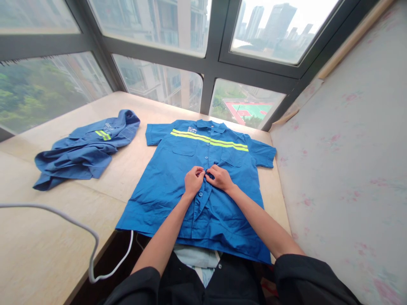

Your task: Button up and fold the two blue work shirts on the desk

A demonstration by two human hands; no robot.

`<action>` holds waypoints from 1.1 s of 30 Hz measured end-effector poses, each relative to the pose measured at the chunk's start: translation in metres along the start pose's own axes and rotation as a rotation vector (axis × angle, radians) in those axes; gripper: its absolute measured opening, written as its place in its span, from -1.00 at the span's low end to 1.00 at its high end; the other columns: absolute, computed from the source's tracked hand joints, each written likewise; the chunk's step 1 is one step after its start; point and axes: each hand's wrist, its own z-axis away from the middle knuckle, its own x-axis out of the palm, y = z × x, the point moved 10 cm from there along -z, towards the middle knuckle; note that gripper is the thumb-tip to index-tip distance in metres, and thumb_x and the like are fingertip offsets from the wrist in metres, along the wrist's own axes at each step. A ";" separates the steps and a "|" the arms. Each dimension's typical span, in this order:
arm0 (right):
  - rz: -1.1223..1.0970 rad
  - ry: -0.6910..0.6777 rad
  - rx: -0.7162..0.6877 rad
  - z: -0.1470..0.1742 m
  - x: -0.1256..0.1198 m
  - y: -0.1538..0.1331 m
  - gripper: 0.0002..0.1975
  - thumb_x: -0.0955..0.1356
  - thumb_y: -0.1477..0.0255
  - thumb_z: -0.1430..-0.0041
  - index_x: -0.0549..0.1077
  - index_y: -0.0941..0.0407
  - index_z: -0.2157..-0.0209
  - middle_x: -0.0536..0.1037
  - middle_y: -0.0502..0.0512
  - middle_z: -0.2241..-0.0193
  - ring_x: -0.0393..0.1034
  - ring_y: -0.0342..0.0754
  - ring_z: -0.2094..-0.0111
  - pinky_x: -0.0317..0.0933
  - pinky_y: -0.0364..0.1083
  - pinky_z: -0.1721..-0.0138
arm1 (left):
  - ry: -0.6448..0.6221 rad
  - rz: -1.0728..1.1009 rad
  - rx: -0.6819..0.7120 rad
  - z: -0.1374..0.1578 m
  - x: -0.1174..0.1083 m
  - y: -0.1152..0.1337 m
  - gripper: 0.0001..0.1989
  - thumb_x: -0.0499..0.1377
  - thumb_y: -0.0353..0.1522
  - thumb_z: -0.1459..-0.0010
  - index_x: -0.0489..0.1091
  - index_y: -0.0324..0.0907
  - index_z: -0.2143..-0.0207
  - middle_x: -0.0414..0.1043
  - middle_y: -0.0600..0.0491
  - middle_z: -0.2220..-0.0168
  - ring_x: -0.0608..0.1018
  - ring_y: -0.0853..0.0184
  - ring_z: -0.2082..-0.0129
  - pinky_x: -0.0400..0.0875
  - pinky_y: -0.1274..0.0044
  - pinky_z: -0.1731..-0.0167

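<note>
A blue short-sleeved work shirt lies spread face up, its collar away from me and a yellow reflective stripe across the chest. At the middle of its front placket, my left hand pinches the fabric edge. Close beside it, my right hand pinches the other side of the placket, fingertips nearly meeting the left ones. The button between my fingers is hidden. Above my hands the placket is closed with buttons in line; below them it gapes, and a loose button shows on the left-hand edge.
A second blue garment lies crumpled on the wooden tabletop to the left. A white cable loops over the table's front edge. Windows stand behind, and a flower-patterned wall borders the right side.
</note>
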 end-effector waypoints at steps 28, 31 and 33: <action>0.042 0.080 -0.058 0.001 -0.008 -0.008 -0.86 0.31 0.40 -0.24 0.51 0.13 0.31 0.51 0.11 0.37 0.38 -0.08 0.36 0.19 -0.13 0.35 | 0.052 -0.070 0.044 0.001 -0.002 0.001 -0.85 0.19 -0.40 -0.14 0.44 -0.14 0.20 0.56 0.04 0.29 0.57 0.30 0.27 0.42 0.48 0.20; 0.026 0.071 -0.049 0.001 -0.008 -0.007 -0.86 0.32 0.40 -0.24 0.51 0.13 0.30 0.52 0.11 0.35 0.39 -0.07 0.34 0.20 -0.13 0.34 | 0.059 -0.100 0.044 0.001 -0.002 0.002 -0.84 0.18 -0.41 -0.15 0.44 -0.14 0.19 0.56 0.03 0.29 0.55 0.29 0.27 0.42 0.47 0.19; 0.015 0.052 -0.038 0.001 -0.006 -0.005 -0.85 0.31 0.39 -0.25 0.52 0.13 0.29 0.52 0.12 0.34 0.40 -0.06 0.33 0.21 -0.12 0.32 | 0.052 -0.138 0.050 0.001 -0.002 0.005 -0.84 0.18 -0.42 -0.15 0.44 -0.14 0.18 0.55 0.03 0.30 0.54 0.27 0.27 0.41 0.46 0.18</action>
